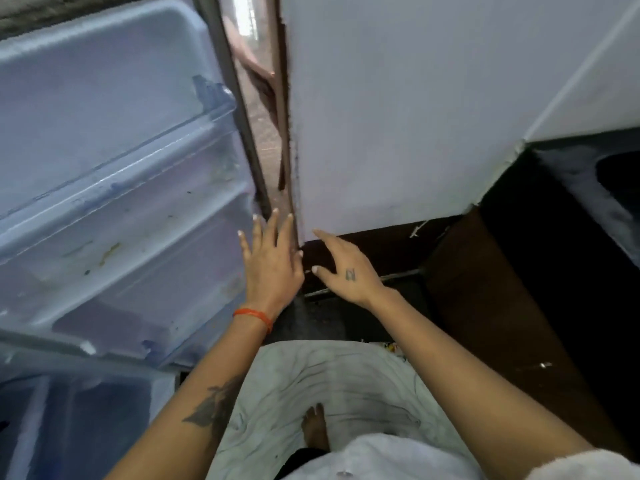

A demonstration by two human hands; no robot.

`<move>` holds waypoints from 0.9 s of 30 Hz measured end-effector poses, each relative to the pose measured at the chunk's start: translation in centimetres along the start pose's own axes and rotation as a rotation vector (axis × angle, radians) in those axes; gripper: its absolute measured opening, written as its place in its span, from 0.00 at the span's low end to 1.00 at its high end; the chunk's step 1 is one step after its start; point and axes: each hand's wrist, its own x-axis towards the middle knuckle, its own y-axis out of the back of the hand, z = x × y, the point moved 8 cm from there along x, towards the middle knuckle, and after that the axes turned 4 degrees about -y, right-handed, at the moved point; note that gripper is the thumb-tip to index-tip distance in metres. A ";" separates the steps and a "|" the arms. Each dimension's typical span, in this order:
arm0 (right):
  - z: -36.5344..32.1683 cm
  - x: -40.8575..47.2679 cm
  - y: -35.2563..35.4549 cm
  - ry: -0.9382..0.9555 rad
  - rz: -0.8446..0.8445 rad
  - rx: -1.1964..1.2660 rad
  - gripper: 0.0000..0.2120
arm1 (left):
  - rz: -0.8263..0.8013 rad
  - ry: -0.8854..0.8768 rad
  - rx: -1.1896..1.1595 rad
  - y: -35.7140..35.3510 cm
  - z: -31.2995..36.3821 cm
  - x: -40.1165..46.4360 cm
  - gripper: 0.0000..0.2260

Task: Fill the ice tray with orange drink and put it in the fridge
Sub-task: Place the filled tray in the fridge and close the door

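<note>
We see a rumpled white cloth (346,386) on the dark floor (311,323), beside a dark brown wooden cabinet (502,323).

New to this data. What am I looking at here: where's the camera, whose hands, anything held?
No robot: the one camera sits on a person's head, looking forward and down, so the arms enter from the bottom. The left hand, with an orange thread at its wrist, is spread open by the inner face of the open fridge door, whose shelves look empty. The right hand is also open, near the lower corner of the pale fridge body. Neither holds anything. No ice tray or orange drink is in view. Below are a pale cloth and a bare foot.
</note>
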 end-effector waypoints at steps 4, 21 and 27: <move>5.6 -5.7 3.1 -0.172 0.082 -0.005 0.32 | -0.190 -0.097 -0.046 -4.7 5.9 -0.5 0.30; 22.5 -33.6 27.5 -0.530 0.687 -0.145 0.30 | -0.362 -0.675 -0.306 -12.0 44.5 -6.6 0.31; 26.5 -45.6 35.0 -0.717 0.952 -0.159 0.29 | -0.440 -0.925 -0.469 -12.6 57.1 -11.7 0.30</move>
